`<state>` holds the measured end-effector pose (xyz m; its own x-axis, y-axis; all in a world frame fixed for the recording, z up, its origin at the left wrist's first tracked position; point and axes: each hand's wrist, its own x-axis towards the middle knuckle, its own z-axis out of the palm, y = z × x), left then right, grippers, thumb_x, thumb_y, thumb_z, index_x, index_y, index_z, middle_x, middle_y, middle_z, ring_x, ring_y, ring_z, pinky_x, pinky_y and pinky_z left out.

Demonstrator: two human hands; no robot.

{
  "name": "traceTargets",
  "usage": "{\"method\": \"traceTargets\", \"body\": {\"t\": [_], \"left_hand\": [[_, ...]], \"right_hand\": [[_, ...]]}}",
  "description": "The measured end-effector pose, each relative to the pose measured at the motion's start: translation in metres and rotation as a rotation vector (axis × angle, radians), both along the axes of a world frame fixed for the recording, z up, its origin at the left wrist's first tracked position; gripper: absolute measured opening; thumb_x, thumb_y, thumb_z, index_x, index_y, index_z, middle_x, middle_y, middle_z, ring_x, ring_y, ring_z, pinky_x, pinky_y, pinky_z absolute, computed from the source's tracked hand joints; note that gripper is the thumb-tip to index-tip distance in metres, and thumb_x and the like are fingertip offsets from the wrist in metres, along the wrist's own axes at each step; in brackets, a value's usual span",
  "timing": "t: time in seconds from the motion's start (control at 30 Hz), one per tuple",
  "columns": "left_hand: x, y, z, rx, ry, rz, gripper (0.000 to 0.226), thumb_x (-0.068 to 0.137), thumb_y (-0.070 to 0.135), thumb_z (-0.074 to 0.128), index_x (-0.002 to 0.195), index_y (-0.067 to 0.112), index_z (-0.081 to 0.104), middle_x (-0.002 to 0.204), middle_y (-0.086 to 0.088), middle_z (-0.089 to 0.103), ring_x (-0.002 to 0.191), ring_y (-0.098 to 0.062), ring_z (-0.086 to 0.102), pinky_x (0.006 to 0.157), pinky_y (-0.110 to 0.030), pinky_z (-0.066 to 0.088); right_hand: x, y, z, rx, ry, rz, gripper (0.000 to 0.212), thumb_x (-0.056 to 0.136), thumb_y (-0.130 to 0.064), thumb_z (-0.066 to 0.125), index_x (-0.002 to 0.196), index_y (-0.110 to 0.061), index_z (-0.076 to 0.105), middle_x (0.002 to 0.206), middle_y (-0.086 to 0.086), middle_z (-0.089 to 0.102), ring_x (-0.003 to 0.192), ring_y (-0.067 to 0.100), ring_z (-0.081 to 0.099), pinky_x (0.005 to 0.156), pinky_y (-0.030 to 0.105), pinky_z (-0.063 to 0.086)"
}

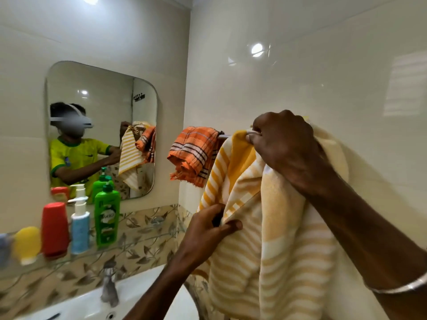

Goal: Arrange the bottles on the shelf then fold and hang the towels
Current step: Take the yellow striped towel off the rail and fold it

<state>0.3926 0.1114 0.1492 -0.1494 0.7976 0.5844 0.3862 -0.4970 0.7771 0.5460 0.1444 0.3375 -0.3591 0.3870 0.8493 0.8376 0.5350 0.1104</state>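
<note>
The right hand [283,148] is clenched over the top fold of the yellow striped towel [272,239], gripping it where it drapes over the towel rail [223,136] on the right wall. A thin metal bangle [397,288] circles the right wrist. Lower and to the left, the left hand [209,229] pinches the towel's near edge between thumb and fingers, drawing the cloth slightly toward the left. The towel hangs down from the rail in loose folds, its pale and deeper yellow stripes running across.

Just left of it on the same rail hangs the orange checked towel [193,152], bunched and uneven, with a frayed lower edge.

Farther left, a glass shelf [129,242] under the mirror [101,125] carries the bottles in a row: a green bottle [107,218] at the right, then a white pump bottle [79,224] with a blue label, a red bottle [54,229], and a blurred yellow bottle [27,243] near the left edge. Below the shelf sit the tap [109,285] and the white sink [147,294]. The mirror reflects the person in a yellow shirt holding the towels.
</note>
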Motion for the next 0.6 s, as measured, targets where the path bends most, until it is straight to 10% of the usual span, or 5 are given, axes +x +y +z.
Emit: {"method": "traceTargets", "body": {"t": [0.33, 0.6], "left_hand": [[-0.037, -0.071, -0.021, 0.059, 0.176, 0.522, 0.018, 0.078, 0.043, 0.078, 0.072, 0.028, 0.070, 0.061, 0.009, 0.061, 0.058, -0.006, 0.056, 0.051, -0.027, 0.040], [-0.059, -0.128, -0.026, 0.022, 0.368, 0.706, 0.068, 0.062, 0.090, 0.052, 0.059, 0.022, 0.056, 0.052, 0.005, 0.055, 0.050, -0.016, 0.056, 0.043, -0.033, 0.039]], "right_hand": [[0.011, -0.051, -0.065, -0.264, -0.022, -0.022, 0.021, 0.099, -0.032, 0.060, 0.106, -0.015, 0.072, 0.096, 0.009, 0.070, 0.072, 0.024, 0.052, 0.056, 0.025, 0.029], [0.007, -0.080, -0.117, -0.462, -0.028, -0.033, 0.025, 0.101, -0.038, 0.056, 0.110, -0.018, 0.068, 0.106, 0.010, 0.069, 0.083, 0.028, 0.059, 0.069, 0.030, 0.039]]}}
